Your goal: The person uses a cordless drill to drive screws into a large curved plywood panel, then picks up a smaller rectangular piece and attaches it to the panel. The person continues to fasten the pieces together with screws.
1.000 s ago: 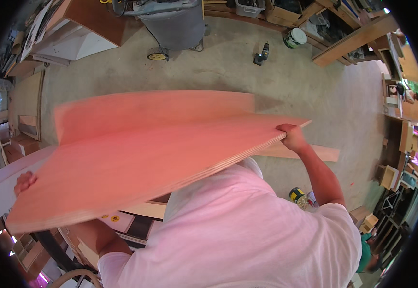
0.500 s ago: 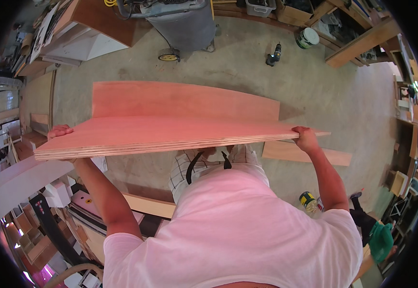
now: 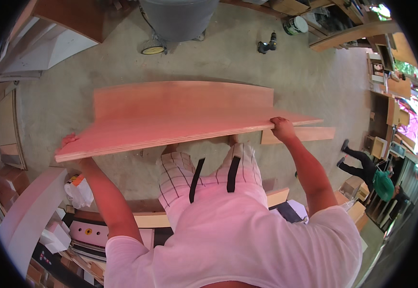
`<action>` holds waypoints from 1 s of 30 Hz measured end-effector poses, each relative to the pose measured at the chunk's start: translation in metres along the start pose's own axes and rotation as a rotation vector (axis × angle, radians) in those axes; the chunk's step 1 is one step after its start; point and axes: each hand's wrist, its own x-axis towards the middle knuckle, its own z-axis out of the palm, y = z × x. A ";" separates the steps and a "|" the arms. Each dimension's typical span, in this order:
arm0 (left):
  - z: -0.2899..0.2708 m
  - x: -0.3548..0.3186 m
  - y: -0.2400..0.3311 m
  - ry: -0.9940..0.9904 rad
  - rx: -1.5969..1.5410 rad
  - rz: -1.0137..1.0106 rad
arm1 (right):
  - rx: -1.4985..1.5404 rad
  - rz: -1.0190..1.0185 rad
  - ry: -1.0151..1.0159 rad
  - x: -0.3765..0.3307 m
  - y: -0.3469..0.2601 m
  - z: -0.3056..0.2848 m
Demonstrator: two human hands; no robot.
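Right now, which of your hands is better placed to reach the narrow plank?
Probably the right hand: it appears nearer the plank. Both grip the board, the left hand at its left end.

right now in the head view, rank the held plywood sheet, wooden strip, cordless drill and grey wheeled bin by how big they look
1. Plywood sheet
2. Grey wheeled bin, even cut off by the top edge
3. Wooden strip, partly hidden
4. Cordless drill

Grey concrete floor (image 3: 314, 81); 1 brown-and-white cabinet (image 3: 72, 19) upper left; bright light (image 3: 413, 127) far right.
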 end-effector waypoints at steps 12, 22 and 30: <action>-0.104 0.121 -0.189 0.112 -0.039 -0.322 | -0.151 0.129 -0.075 0.095 -0.117 0.087; -0.165 0.134 -0.251 0.144 -0.047 -0.510 | -0.169 0.116 -0.071 0.107 -0.139 0.116; -0.102 0.093 -0.204 0.244 0.069 -0.617 | -0.199 0.158 -0.074 0.103 -0.150 0.125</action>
